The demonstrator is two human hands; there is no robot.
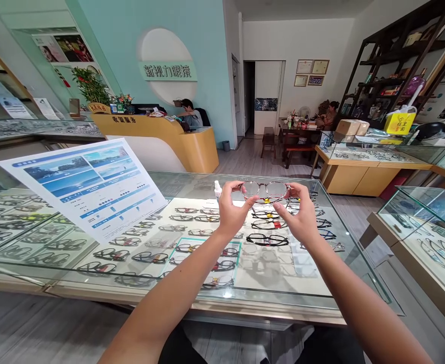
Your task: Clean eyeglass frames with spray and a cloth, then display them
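A pair of eyeglasses (263, 185) with thin round rims is held up above the glass display case (192, 293), its lenses upright and facing me. My left hand (233, 205) pinches the frame's left side between thumb and fingers. On the opposite side my right hand (300, 210) grips the other end the same way. Just behind my left hand stands a small white spray bottle (217, 190), partly hidden. Below the hands, a dark-framed pair of glasses (267, 239) and several others lie in rows in the case.
A printed sign (93, 189) leans on the case at left. Another display case (427, 237) stands at right. Farther back are a yellow reception counter (199, 151) with a person (192, 116) behind it, and a second person (328, 116) at a wooden table.
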